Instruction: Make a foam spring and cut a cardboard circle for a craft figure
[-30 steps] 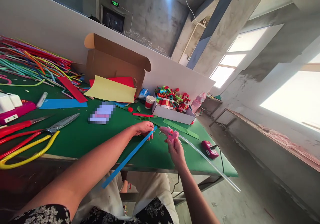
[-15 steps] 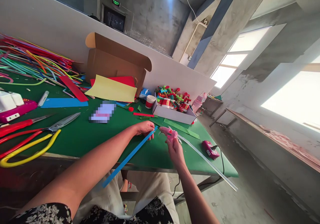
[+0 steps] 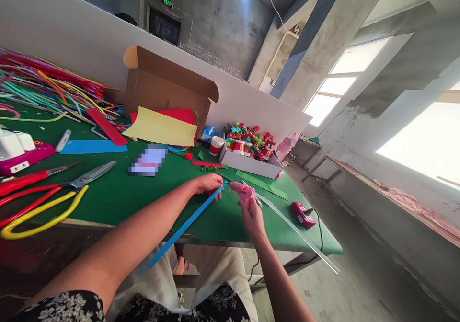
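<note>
My left hand [image 3: 210, 185] pinches one end of a long blue paper strip [image 3: 187, 226], which slants down past the table's front edge toward my lap. My right hand [image 3: 252, 216] is wrapped round a pink glue gun [image 3: 246, 193]. Its nozzle points left and sits close to the pinched end of the strip; whether they touch I cannot tell. A long clear glue stick [image 3: 298, 233] runs out of the gun's back, down to the right. Behind the hands, a thin red strip [image 3: 206, 164] and a green paper strip [image 3: 262, 184] lie on the green table [image 3: 140, 202].
Large scissors [image 3: 77, 183] with red and yellow handles lie at left, below a blue paper piece [image 3: 93, 147]. Colourful pipe cleaners [image 3: 46, 87] are heaped behind. A white box [image 3: 247, 164] of small figures, a paper cup [image 3: 216, 145] and a power socket [image 3: 303, 215] stand at right.
Almost nothing differs. Both hands keep their places, with the strip and the glue gun held as before; the view has shifted very slightly.
</note>
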Motion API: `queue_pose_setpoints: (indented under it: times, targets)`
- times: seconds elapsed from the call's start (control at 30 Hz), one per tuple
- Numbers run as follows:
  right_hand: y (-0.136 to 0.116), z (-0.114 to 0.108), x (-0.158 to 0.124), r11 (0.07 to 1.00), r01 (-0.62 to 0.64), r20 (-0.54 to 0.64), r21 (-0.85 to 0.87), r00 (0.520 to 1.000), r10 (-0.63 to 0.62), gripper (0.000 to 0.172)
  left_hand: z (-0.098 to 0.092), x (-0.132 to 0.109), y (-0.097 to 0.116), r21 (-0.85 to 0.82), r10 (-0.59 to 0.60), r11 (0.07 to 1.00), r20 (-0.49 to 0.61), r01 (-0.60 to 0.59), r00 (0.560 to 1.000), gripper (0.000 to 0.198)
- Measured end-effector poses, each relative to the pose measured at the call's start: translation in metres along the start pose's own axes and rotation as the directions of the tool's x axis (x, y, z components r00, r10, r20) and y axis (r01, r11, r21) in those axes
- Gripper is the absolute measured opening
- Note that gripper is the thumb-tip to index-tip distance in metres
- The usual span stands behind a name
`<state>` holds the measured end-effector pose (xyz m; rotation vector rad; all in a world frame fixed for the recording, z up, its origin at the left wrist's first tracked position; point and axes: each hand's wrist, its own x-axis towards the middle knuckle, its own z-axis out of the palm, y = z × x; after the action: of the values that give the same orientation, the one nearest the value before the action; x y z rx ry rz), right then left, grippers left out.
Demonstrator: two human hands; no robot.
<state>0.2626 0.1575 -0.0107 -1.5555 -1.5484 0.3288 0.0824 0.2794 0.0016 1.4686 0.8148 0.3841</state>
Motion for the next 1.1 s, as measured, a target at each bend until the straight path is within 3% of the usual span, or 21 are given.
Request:
queue_pose_setpoints:
  times: [1.1]
  targets:
    - [-0.0004, -0.0017, -0.0006, 1.000, -0.016, 0.010, -0.019, 1.000, 0.016, 0.045, 0.0009, -0.0019, 0.0030, 0.023, -0.011, 1.000, 0.019, 0.011, 1.000, 0.015]
